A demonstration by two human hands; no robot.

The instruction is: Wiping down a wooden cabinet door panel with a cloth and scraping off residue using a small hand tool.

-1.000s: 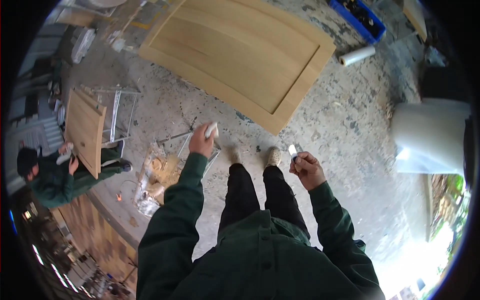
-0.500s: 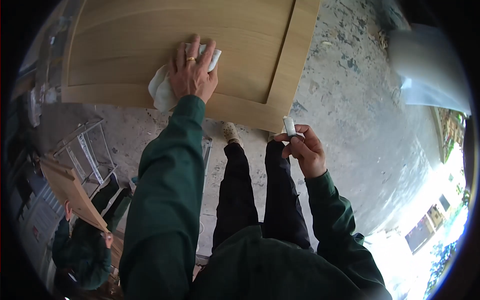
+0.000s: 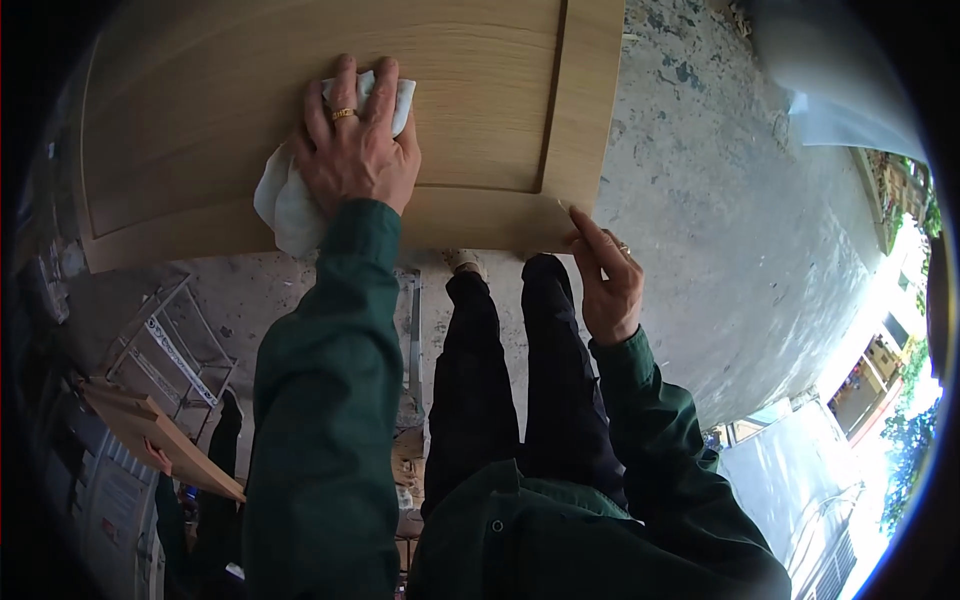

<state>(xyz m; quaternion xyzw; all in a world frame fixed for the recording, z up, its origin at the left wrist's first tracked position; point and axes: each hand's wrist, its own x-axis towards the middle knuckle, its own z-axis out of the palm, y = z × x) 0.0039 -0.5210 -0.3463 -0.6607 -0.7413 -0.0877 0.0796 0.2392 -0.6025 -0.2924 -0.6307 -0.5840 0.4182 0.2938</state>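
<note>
Cloth pressed flat on a wooden door panel.

At far left another person's hand [image 3: 155, 457] held a small wooden board [image 3: 150, 430]. The left hand [image 3: 355, 150] lay spread, grip released, pressing a white cloth [image 3: 285, 200] onto the pale wooden panel [image 3: 480, 90]. The right hand [image 3: 605, 280] touched the panel's near corner with loose fingers, clasping nothing, above the concrete floor [image 3: 720, 220].

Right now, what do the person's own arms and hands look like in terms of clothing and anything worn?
Both arms are in long dark green sleeves, the cuffs ending at the wrists. The hands are bare, no gloves. The left hand wears a gold ring on one finger; the right hand seems to wear a ring too, barely visible.
</note>
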